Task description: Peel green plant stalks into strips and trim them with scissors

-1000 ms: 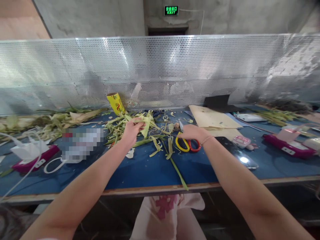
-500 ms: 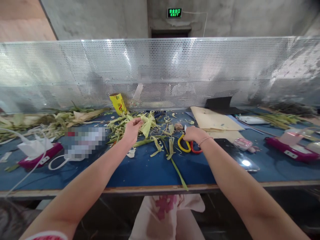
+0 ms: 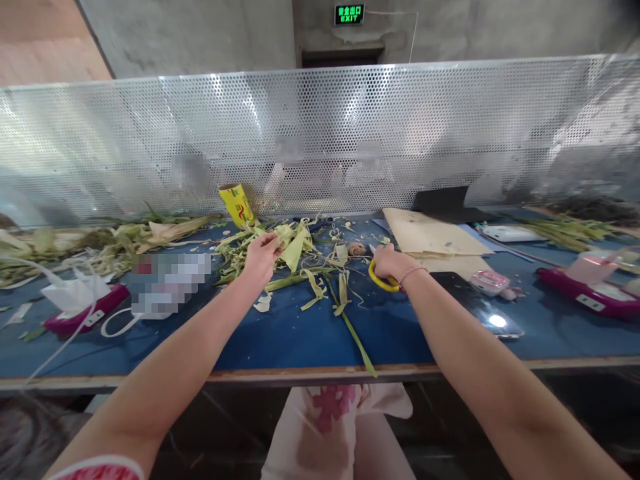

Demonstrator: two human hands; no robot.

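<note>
My left hand (image 3: 263, 253) is closed over the pile of husk scraps, its fingertips pinching a pale green corn husk (image 3: 296, 251). A broad flap of that husk hangs to the right of the fingers. To the right, my right hand (image 3: 389, 260) is wrapped around a pair of scissors (image 3: 384, 283). One yellow handle loop shows below the hand, and a short bit of blade points up and left. The scissors' other handle is hidden. Left of the blade sits a small ball of twine (image 3: 357, 249). Strips of husk (image 3: 343, 293) lie between my hands.
A yellow tube (image 3: 237, 205) stands behind the pile, near the perforated metal screen (image 3: 320, 133). Brown paper (image 3: 425, 233), a dark phone (image 3: 480, 313) and a pink case (image 3: 490, 283) lie to the right. Magenta power strips (image 3: 585, 293) sit toward both sides.
The scissors have turned in my right hand; the red handle that showed before is now out of sight. My left hand has barely shifted, still pinching the husk.
</note>
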